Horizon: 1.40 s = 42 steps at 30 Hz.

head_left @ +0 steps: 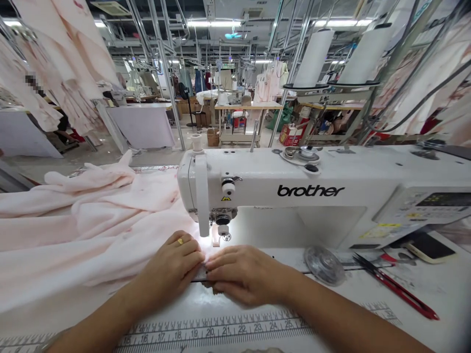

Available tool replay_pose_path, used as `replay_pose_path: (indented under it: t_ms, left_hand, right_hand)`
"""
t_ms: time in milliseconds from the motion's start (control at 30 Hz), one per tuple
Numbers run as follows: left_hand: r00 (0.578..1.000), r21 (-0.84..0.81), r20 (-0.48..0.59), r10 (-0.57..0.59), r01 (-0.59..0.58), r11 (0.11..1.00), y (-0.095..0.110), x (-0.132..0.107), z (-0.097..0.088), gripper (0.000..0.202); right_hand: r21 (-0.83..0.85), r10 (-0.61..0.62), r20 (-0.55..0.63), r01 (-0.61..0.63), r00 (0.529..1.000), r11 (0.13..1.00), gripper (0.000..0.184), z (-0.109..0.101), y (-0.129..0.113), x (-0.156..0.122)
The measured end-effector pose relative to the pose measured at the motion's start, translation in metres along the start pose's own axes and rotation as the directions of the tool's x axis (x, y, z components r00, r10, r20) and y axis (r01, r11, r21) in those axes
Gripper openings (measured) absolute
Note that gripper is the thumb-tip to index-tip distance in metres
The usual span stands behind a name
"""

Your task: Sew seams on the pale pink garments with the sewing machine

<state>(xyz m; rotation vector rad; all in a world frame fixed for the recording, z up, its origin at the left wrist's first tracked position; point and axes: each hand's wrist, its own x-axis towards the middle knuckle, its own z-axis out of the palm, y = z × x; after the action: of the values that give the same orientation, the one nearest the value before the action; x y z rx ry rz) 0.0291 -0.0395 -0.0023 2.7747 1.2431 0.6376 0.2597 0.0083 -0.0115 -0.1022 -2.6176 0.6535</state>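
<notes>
Pale pink fabric (121, 220) spreads over the left of the table and runs under the head of a white sewing machine (257, 184). Just in front of the lit needle area, my left hand (180, 260) is closed on the fabric's edge, fingers curled, a ring on one finger. My right hand (245, 274) lies close beside it, fingers bent together on the same edge. The fingertips of both hands nearly meet below the presser foot (216, 239). What the right fingers pinch is partly hidden.
Red-handled tweezers (401, 289), a clear round case (324, 264) and a dark-screened phone-like device (430, 246) lie to the right. A printed ruler (221, 331) runs along the front. Thread cones (314, 59) stand above; hanging garments and other workstations fill the background.
</notes>
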Motion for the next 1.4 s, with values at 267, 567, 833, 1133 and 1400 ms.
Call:
replay_pose_path:
  t_ms: [267,567,833,1133,1400]
  left_hand:
    - [0.999,-0.012,0.029,-0.036,0.036,0.999,0.002,-0.002,-0.006,0.018]
    - [0.995,-0.031,-0.060,0.080,-0.082,0.996,0.003,0.001,0.001,0.016]
    - [0.996,-0.018,-0.037,0.081,-0.081,0.997,0.003,0.001,0.004,0.019]
    - [0.990,0.081,0.016,0.137,-0.138,0.987,0.006,-0.001,-0.002,0.026]
    - [0.997,0.014,-0.001,0.074,-0.074,0.997,-0.002,-0.014,0.010,0.031]
  right_hand:
    - [-0.242,0.191,0.015,-0.181,0.982,0.953,0.013,-0.007,0.001,0.004]
    - [-0.241,0.161,0.059,-0.142,0.985,0.960,0.008,-0.008,-0.001,0.005]
    - [-0.286,0.111,0.089,-0.082,0.990,0.955,0.008,-0.012,0.004,0.003]
    - [-0.253,0.128,-0.017,-0.128,0.992,0.959,0.021,-0.012,0.003,0.003]
    - [-0.200,0.178,0.024,-0.170,0.984,0.965,0.021,-0.010,-0.003,0.004]
